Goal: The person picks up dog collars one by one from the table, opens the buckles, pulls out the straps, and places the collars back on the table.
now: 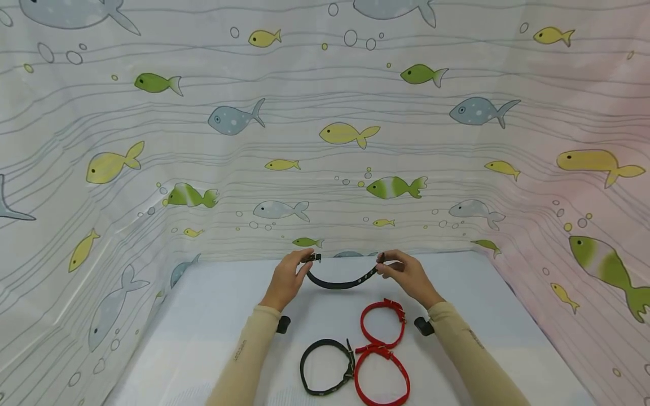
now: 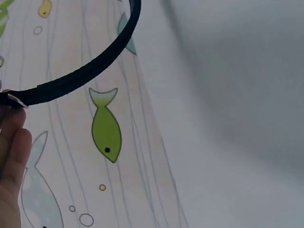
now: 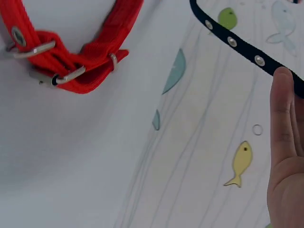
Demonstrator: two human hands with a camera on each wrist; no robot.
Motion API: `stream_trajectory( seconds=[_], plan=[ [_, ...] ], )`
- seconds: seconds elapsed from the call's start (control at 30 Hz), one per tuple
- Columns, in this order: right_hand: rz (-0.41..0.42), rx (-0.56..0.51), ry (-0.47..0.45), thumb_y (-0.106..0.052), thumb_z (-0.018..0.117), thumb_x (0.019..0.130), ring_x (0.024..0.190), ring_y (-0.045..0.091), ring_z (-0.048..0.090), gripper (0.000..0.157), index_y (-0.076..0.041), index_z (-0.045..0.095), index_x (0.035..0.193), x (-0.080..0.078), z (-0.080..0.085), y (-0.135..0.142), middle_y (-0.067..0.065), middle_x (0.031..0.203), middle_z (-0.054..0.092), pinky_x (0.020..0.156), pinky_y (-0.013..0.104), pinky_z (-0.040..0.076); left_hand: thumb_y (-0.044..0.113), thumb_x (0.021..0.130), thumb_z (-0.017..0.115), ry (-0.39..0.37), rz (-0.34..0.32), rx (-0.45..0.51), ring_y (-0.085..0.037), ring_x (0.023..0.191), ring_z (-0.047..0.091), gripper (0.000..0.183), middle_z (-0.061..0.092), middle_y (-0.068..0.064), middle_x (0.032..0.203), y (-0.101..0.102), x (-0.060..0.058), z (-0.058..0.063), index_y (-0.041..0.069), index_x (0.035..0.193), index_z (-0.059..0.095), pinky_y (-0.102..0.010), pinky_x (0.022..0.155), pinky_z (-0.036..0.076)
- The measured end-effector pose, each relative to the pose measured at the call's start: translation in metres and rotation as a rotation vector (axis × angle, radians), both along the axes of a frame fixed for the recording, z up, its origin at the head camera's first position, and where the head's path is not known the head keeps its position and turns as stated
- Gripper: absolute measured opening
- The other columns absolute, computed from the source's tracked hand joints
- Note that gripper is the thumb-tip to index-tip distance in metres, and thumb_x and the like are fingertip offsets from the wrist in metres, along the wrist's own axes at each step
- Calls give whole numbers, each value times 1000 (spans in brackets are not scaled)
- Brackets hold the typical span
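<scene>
Between both hands hangs an unbuckled black collar (image 1: 337, 285), sagging in a curve above the far part of the table. My left hand (image 1: 286, 280) pinches its buckle end; the metal of the buckle shows by the fingertips in the left wrist view. My right hand (image 1: 408, 275) pinches the opposite end, next to a row of metal eyelets along the black strap (image 3: 244, 47). Nearer to me lie a buckled black collar (image 1: 303, 369) and two red collars, the upper red collar (image 1: 363, 324) touching the lower red collar (image 1: 408, 378).
The collars lie on a white table (image 1: 213, 316). A curtain (image 1: 325, 84) printed with fish stands behind it and along both sides. Small black wrist cameras, such as the left camera (image 1: 283, 324), sit under each wrist.
</scene>
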State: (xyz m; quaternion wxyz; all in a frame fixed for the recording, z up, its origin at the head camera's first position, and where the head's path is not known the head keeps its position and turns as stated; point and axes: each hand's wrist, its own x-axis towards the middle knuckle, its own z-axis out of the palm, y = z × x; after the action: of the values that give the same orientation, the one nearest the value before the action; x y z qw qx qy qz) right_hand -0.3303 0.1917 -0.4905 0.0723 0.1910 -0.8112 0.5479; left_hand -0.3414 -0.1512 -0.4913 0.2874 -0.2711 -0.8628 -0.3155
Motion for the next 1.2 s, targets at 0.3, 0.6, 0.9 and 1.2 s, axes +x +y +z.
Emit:
stream_trajectory(
  seconds=[0.3, 0.6, 0.9, 1.2],
  plan=[
    [-63, 71, -8, -17, 74, 95, 89, 23, 73, 28, -16, 64, 122, -23, -14, -8, 6, 114, 69, 78, 39, 58, 5, 95, 71, -125, 161, -54, -25, 106, 67, 47, 67, -6, 118, -9, -20, -15, 16, 139, 61, -44, 89, 55],
    [-164, 158, -46, -32, 69, 98, 86, 25, 73, 29, -12, 65, 120, -32, -26, 10, 7, 111, 69, 74, 39, 59, 13, 94, 74, -120, 318, -115, -33, 106, 67, 37, 72, -8, 117, -23, -27, -24, 17, 130, 69, -49, 83, 56],
    [-315, 327, -130, -28, 70, 96, 77, 19, 67, 35, -7, 64, 124, -34, -44, 41, 14, 112, 70, 65, 35, 51, 15, 94, 73, -278, 430, -139, -33, 99, 69, 31, 74, -10, 111, -42, -31, -38, 10, 125, 71, -48, 79, 56],
    [-338, 513, -145, -20, 74, 91, 95, 29, 62, 34, -4, 67, 120, -32, -58, 46, 15, 114, 65, 80, 47, 53, 12, 90, 76, -333, 488, -222, -37, 87, 69, 31, 73, -19, 101, -51, -26, -46, 2, 119, 72, -50, 72, 57]
  ],
)
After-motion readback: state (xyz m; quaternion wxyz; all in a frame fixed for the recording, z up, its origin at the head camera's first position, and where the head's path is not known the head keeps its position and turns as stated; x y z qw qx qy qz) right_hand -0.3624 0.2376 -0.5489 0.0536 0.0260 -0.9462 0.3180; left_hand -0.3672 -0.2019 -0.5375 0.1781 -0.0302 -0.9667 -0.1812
